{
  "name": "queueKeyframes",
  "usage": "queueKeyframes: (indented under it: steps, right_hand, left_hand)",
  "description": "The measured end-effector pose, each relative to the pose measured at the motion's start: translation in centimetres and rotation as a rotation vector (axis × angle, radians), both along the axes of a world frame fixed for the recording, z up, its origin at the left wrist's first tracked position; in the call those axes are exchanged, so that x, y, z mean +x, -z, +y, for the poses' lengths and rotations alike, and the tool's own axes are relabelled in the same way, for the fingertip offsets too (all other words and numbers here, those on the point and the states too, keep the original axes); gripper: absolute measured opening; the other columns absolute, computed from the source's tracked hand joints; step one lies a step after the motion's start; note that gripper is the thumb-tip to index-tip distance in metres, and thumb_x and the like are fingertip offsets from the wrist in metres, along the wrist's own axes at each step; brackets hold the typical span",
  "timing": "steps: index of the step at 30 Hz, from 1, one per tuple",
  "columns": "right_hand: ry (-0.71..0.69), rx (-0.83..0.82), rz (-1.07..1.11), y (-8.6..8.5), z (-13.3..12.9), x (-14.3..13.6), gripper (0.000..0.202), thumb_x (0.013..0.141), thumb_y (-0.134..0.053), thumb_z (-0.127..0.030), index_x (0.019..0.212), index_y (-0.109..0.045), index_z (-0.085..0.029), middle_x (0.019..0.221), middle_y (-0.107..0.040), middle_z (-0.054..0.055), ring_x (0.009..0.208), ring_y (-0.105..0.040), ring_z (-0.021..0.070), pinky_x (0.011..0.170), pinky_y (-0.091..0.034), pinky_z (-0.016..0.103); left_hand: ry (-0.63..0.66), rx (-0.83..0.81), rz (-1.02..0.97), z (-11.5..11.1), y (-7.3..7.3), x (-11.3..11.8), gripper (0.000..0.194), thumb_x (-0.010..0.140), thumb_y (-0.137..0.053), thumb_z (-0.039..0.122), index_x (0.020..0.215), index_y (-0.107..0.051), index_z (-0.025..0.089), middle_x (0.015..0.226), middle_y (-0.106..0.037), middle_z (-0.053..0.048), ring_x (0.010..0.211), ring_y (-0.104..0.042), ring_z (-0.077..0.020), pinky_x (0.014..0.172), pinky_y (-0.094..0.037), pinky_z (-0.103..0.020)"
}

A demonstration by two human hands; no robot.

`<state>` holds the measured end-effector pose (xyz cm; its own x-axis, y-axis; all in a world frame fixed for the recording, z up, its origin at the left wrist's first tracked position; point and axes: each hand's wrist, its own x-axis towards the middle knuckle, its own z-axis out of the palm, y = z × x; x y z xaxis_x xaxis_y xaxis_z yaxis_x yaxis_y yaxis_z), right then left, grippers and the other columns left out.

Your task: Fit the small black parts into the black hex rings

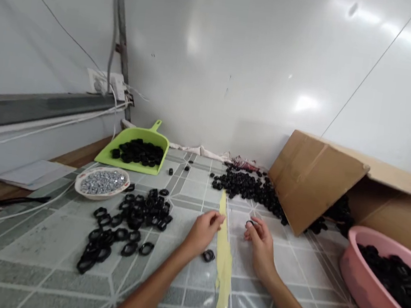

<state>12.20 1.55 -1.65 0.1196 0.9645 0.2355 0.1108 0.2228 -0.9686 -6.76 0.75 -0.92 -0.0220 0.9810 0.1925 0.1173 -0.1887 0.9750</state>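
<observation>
My right hand (262, 247) pinches a small black ring (250, 223) between thumb and fingers, above the table. Opposite it, my left hand (203, 232) has thumb and fingertips pressed together; whatever they hold, if anything, is too small to make out. A single black ring (208, 255) lies on the table just below my left hand. Between the two hands runs a strip of yellow tape (224, 262) stuck to the tabletop. To the left, several black rings (137, 213) are heaped loosely, some lying flat and some on edge.
A bowl of small silvery metal parts (80, 189) stands at left, before a green dustpan (103, 157) holding black pieces. More black parts (250, 187) spill beside a tipped cardboard box (316, 178). A pink basin (354, 272) of black parts sits at right. White cables (45, 203) cross the left side.
</observation>
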Motion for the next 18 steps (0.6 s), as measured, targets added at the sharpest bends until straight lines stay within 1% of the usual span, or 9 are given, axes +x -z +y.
queueKeyframes:
  steps: [2,4,6,8,10,11,14,16,18]
  right_hand:
    - [-0.078,-0.039,-0.005,-0.7,-1.0,0.1,0.045,0.085,-0.065,-0.050,0.118,-0.062,-0.019,0.079,-0.062,0.002,0.069,-0.057,0.0184,0.066,-0.049,0.031]
    - [-0.115,-0.069,-0.033,-1.2,-1.2,-0.1,0.045,0.087,-0.063,-0.051,0.120,-0.064,-0.020,0.080,-0.062,0.003,0.068,-0.056,0.0180,0.065,-0.047,0.030]
    - [-0.150,-0.084,-0.044,-1.5,-1.2,-0.4,0.044,0.087,-0.062,-0.050,0.120,-0.066,-0.021,0.083,-0.063,0.004,0.069,-0.056,0.0178,0.065,-0.047,0.030]
    - [-0.181,-0.093,-0.047,-1.4,-1.1,-0.4,0.040,0.086,-0.065,-0.049,0.114,-0.068,-0.021,0.084,-0.062,0.003,0.070,-0.056,0.0174,0.066,-0.048,0.030]
    - [-0.220,-0.105,-0.030,-1.1,-1.0,-0.2,0.038,0.083,-0.069,-0.046,0.112,-0.067,-0.021,0.081,-0.060,0.002,0.069,-0.056,0.0170,0.066,-0.048,0.030]
    - [-0.244,-0.108,-0.011,-1.0,-0.9,-0.1,0.038,0.082,-0.070,-0.044,0.112,-0.067,-0.021,0.080,-0.059,0.001,0.069,-0.056,0.0169,0.066,-0.048,0.030]
    - [-0.319,-0.104,0.055,-0.7,-0.6,0.1,0.035,0.084,-0.068,-0.041,0.112,-0.065,-0.021,0.080,-0.058,0.000,0.071,-0.060,0.0171,0.067,-0.049,0.030]
    - [-0.339,-0.096,0.087,-0.6,-0.4,0.1,0.031,0.086,-0.065,-0.040,0.111,-0.063,-0.022,0.080,-0.059,0.000,0.073,-0.063,0.0175,0.068,-0.050,0.030]
    - [-0.337,-0.102,0.112,-0.6,-0.3,0.0,0.030,0.087,-0.063,-0.040,0.111,-0.061,-0.023,0.080,-0.060,0.000,0.074,-0.065,0.0178,0.067,-0.051,0.030]
  left_hand:
    - [0.005,-0.015,0.039,0.0,-0.7,-0.8,0.039,0.090,-0.050,0.055,0.082,-0.063,0.019,0.075,-0.063,-0.002,0.077,-0.060,-0.0196,0.076,-0.045,-0.030]
    - [0.060,-0.035,0.092,-0.1,-1.9,-2.1,0.039,0.087,-0.055,0.056,0.080,-0.064,0.019,0.081,-0.066,-0.003,0.081,-0.060,-0.0200,0.077,-0.045,-0.029]
    - [0.199,-0.098,0.207,-0.6,-3.0,-3.4,0.035,0.075,-0.070,0.053,0.085,-0.067,0.019,0.083,-0.066,-0.002,0.079,-0.059,-0.0197,0.072,-0.044,-0.028]
    - [0.363,-0.235,0.369,-1.5,-3.8,-4.4,0.044,0.060,-0.082,0.047,0.091,-0.067,0.020,0.077,-0.062,0.001,0.068,-0.056,-0.0176,0.061,-0.039,-0.025]
    - [0.411,-0.305,0.527,-2.4,-4.2,-4.8,0.044,0.054,-0.085,0.040,0.090,-0.067,0.022,0.073,-0.060,0.004,0.062,-0.053,-0.0161,0.055,-0.034,-0.024]
    - [0.404,-0.296,0.602,-2.7,-4.3,-4.8,0.039,0.056,-0.084,0.038,0.087,-0.066,0.023,0.073,-0.060,0.004,0.062,-0.053,-0.0161,0.054,-0.033,-0.024]
    - [0.382,-0.224,0.766,-3.2,-4.7,-4.2,0.018,0.068,-0.073,0.035,0.077,-0.063,0.024,0.072,-0.061,0.003,0.066,-0.055,-0.0179,0.057,-0.033,-0.025]
    - [0.357,-0.198,0.827,-3.2,-4.9,-3.7,0.015,0.074,-0.067,0.038,0.076,-0.062,0.024,0.074,-0.062,0.001,0.069,-0.057,-0.0197,0.059,-0.033,-0.026]
    - [0.323,-0.188,0.894,-3.1,-5.1,-3.1,0.017,0.079,-0.061,0.041,0.078,-0.061,0.024,0.076,-0.063,-0.001,0.070,-0.058,-0.0214,0.060,-0.033,-0.027]
